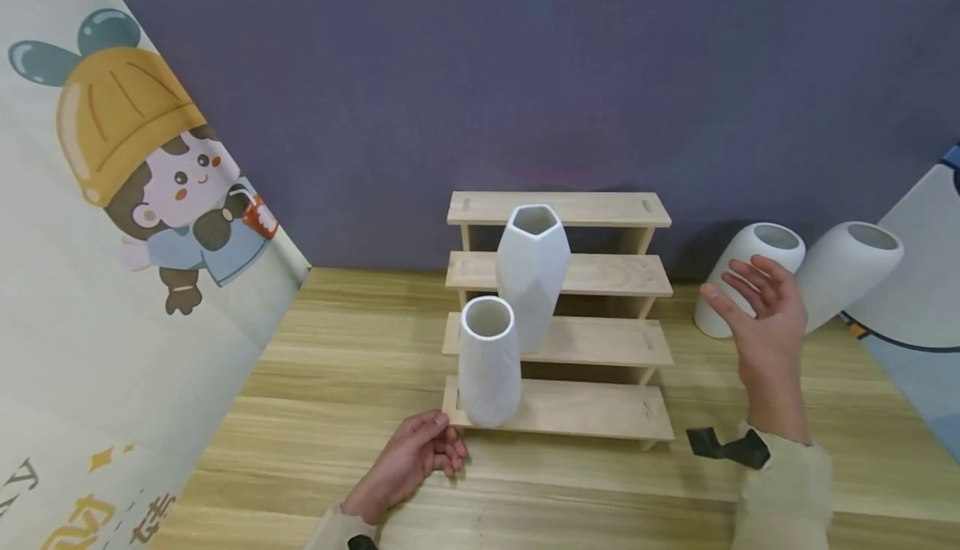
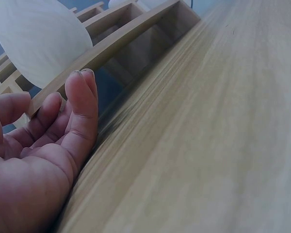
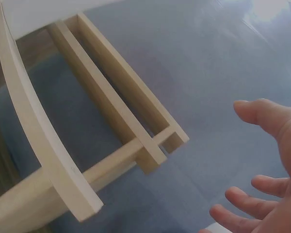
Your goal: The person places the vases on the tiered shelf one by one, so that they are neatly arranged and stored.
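A light wooden four-step shelf (image 1: 600, 408) stands on the table. My left hand (image 1: 426, 447) holds the front left corner of its lowest board, thumb at the board's end and fingers curled below; the left wrist view shows this hand (image 2: 53, 145) from close by. On that lowest step, near the left end, stands a white round-mouthed vase (image 1: 490, 375). Behind it, one step higher, is a taller faceted white vase (image 1: 532, 275). My right hand (image 1: 772, 333) is raised at the right, fingers spread and holding nothing, overlapping a white vase (image 1: 738, 258) in the head view.
Another white vase (image 1: 851, 271) stands beside that one on the right of the wood-grain table (image 1: 337, 350). A dark blue-grey wall (image 1: 450, 75) rises behind the shelf. At the left hangs a pale sheet (image 1: 75, 350) with a cartoon figure.
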The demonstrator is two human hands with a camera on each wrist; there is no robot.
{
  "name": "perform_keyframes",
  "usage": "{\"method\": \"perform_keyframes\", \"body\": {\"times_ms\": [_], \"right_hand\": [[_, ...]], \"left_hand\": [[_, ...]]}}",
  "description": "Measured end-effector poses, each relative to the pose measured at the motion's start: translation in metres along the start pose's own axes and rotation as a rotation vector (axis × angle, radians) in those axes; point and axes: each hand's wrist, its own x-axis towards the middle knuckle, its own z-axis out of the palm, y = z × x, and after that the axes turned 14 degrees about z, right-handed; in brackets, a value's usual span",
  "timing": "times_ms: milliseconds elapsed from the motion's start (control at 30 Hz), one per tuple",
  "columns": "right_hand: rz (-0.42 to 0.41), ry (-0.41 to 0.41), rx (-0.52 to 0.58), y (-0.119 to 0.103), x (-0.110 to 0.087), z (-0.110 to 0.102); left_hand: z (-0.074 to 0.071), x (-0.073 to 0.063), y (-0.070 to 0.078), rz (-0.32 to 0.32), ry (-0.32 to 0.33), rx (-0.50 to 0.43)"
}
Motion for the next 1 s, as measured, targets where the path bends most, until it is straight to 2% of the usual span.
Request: {"method": "perform_keyframes", "body": {"times_ms": [133,300,500,600,800,1000], "right_hand": [[-0.021,0.008,0.036,0.0,0.003,-0.002],[-0.034,0.058,-0.014,0.001,0.008,-0.008],[0.043,0.164,-0.134,-0.004,0.015,-0.016],[0.058,0.204,-0.164,-0.005,0.012,-0.021],[0.048,0.234,-0.142,-0.003,0.004,-0.027],[0.074,0.295,-0.195,0.0,-0.007,-0.033]], "left_hand": [[0.0,0.0,0.001,0.0,0.003,-0.001],[0.0,0.0,0.001,0.001,-0.002,-0.01],[0.001,-0.001,0.0,-0.002,-0.002,-0.016],[-0.001,-0.005,0.001,-0.003,-0.011,-0.015],[-0.005,-0.013,0.004,-0.01,-0.026,-0.016],[-0.009,-0.021,0.006,-0.023,-0.038,-0.009]]}}
